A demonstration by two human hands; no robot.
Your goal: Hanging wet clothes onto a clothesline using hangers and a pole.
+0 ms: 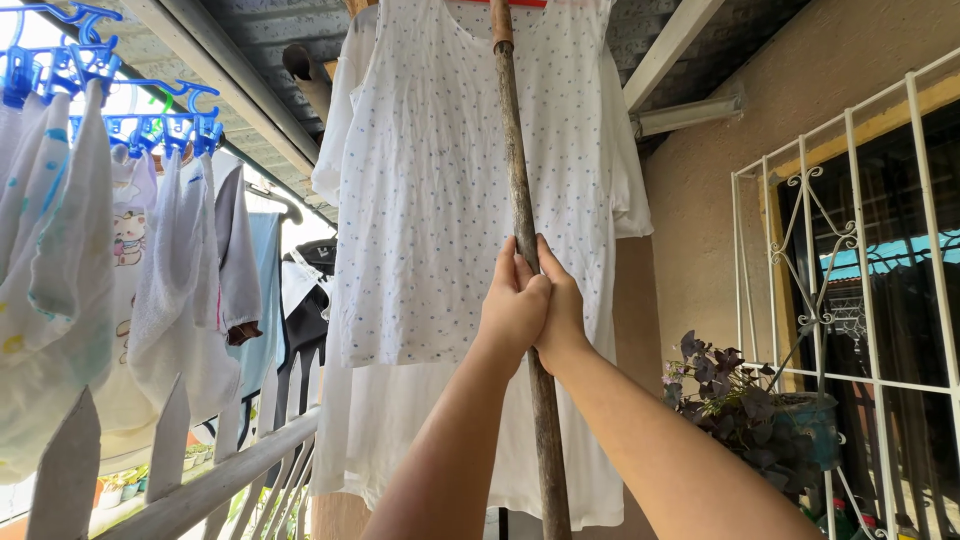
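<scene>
1. At the far left, blue clips point(150, 120) on a hanging rack hold small cloths point(60, 300) and baby garments, pale and mostly white, one with a printed animal figure.
2. Below them runs a white fence point(200, 470) of pointed slats along a slanted rail.
3. Behind the fence hang darker clothes point(305, 320) and a light blue piece.
4. In the middle hangs a white dotted shirt point(430, 190), sleeveless, on a red hanger point(520, 3) whose edge shows at the top of the frame. Another white garment hangs behind it and reaches lower.
5. A long wooden pole point(518, 180) stands nearly upright in front of the shirt, leaning slightly; its top meets the hanger at the upper edge and its lower end runs out of the bottom of the frame.
6. The left hand point(512, 305) wraps the pole from the left, its grip closed tight around the shaft about midway up the frame.
7. The right hand point(562, 305) wraps the pole from the right at the same height, grip also closed on it, the two hands pressed together with thumbs touching.
8. Both forearms rise from the bottom edge toward the pole.
9. To the right, a potted plant point(735, 390) with dark purple leaves sits beside a tan wall.
10. At the far right, a white window grille point(850, 250) with scrollwork covers a dark window.
</scene>
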